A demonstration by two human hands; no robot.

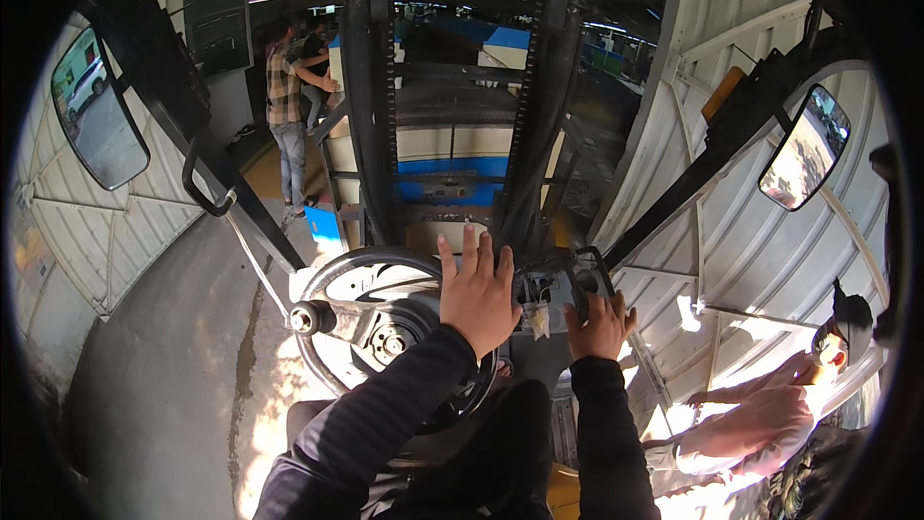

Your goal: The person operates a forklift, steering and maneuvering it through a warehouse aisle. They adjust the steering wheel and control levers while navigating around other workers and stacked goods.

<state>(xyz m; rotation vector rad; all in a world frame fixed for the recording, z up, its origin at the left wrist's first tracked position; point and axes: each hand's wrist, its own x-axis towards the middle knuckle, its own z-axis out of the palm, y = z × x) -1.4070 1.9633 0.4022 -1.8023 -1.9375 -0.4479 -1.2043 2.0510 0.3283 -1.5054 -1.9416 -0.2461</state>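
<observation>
a warehouse lay ahead (seen through the mast [462,87]); left hand [476,294] spread flat on the steering wheel [332,279], right hand [599,325] curled around the levers [580,274].

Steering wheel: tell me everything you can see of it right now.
The steering wheel is a black round rim with a pale hub and spokes, and a spinner knob sticks out at its left edge. It sits tilted toward the driver, just below the mast. The left hand lies flat, fingers spread, on the rim's upper right part; the sleeve covers its lower right. The right hand is off it, on the levers beside it.
</observation>
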